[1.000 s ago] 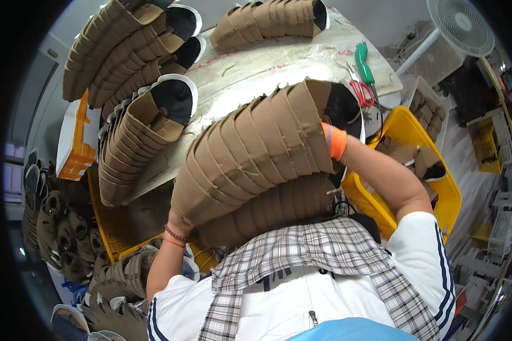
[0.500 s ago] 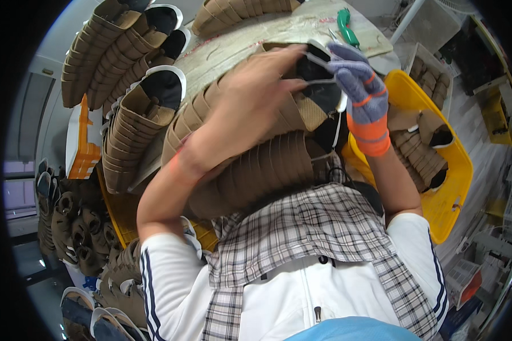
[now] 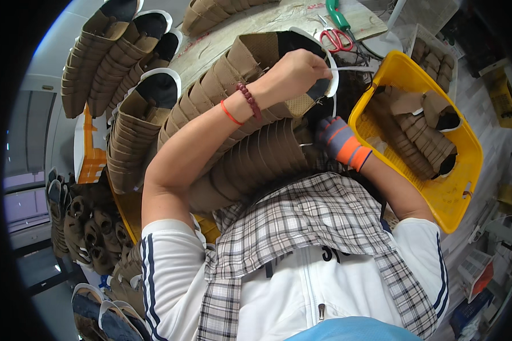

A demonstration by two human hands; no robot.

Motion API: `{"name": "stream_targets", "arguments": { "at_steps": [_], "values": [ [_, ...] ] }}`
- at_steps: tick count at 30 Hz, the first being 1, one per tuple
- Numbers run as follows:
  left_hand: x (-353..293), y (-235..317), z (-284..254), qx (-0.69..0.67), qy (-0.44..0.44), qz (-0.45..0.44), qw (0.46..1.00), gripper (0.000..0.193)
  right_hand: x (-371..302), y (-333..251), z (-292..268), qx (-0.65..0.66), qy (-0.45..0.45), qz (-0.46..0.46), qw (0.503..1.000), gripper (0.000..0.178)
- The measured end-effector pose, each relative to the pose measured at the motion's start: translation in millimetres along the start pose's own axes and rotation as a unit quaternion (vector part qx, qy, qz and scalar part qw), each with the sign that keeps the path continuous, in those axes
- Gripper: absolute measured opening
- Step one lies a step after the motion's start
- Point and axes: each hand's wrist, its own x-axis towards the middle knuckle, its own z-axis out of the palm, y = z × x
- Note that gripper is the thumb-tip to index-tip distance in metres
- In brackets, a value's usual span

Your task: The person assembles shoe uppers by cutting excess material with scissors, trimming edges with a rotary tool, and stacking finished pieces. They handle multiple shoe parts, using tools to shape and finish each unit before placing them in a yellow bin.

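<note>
A long nested stack of brown shoe uppers (image 3: 239,74) lies across my lap and the table edge. My left hand (image 3: 293,71), bare with red bracelets at the wrist, is closed on the topmost brown upper with its white sole (image 3: 318,91) at the stack's right end. My right hand (image 3: 333,136), in a grey and orange glove, sits lower, pressed against a second stack of brown uppers (image 3: 250,165). Its fingers are partly hidden, so what they grip is unclear.
A yellow plastic basket (image 3: 455,170) with more brown uppers stands at my right. Further stacks (image 3: 136,119) lie on the table at left, and red scissors (image 3: 337,38) with a green tool (image 3: 338,14) at the far edge. Dark shoes fill the floor at left.
My left arm has swung lower across the stack and its hand now pinches the end upper. My gloved right hand dropped from the stack's top to below it.
</note>
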Motion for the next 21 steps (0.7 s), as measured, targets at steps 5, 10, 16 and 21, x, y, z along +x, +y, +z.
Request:
{"name": "stream_targets", "arguments": {
  "at_steps": [5,10,16,21],
  "values": [
    [-7,7,-1,0.143,-0.025,0.039,0.989,0.020,-15,2,-24,0.282,-0.049,0.115,0.951,0.017],
    [-10,2,6,0.261,-0.062,0.126,0.955,0.024,-24,5,-126,0.571,-0.211,0.104,0.787,0.011],
    [-19,31,-6,0.092,-0.364,0.092,0.922,0.030,11,29,-178,0.671,0.035,0.181,0.718,0.013],
    [-10,28,-25,-0.009,-0.433,-0.040,0.901,0.034,2,29,-186,0.637,-0.085,0.205,0.739,0.015]
  ]
}}
